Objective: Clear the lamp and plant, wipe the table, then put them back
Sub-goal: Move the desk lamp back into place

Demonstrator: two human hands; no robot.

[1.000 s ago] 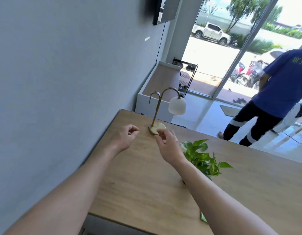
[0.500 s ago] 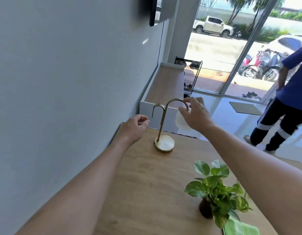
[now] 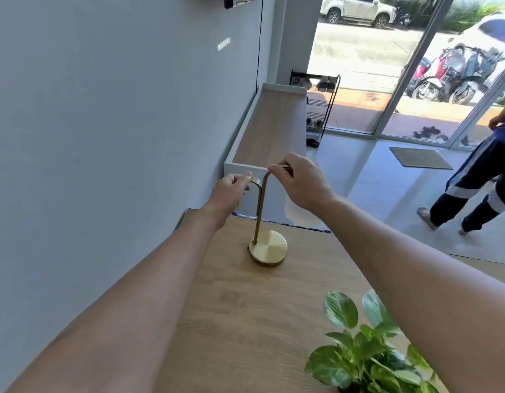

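Observation:
A brass lamp (image 3: 267,248) stands on its round base near the far left corner of the wooden table (image 3: 245,321). My right hand (image 3: 300,181) grips the top of its curved arm, and the white shade (image 3: 298,215) hangs partly hidden under my wrist. My left hand (image 3: 231,191) pinches the smaller brass hook on the left side of the stem. A green leafy plant (image 3: 364,353) sits at the near right of the table, with its pot hidden by the frame edge.
A grey wall (image 3: 103,137) runs along the table's left side. Beyond the table stands a low white cabinet with a wooden top (image 3: 269,129), then a shoe rack (image 3: 319,109). A person in blue (image 3: 478,182) walks on the tiled floor at the right.
My left hand has moved up from beside the lamp and closed on the small hook. My right hand has risen from near the base to the top of the curved arm.

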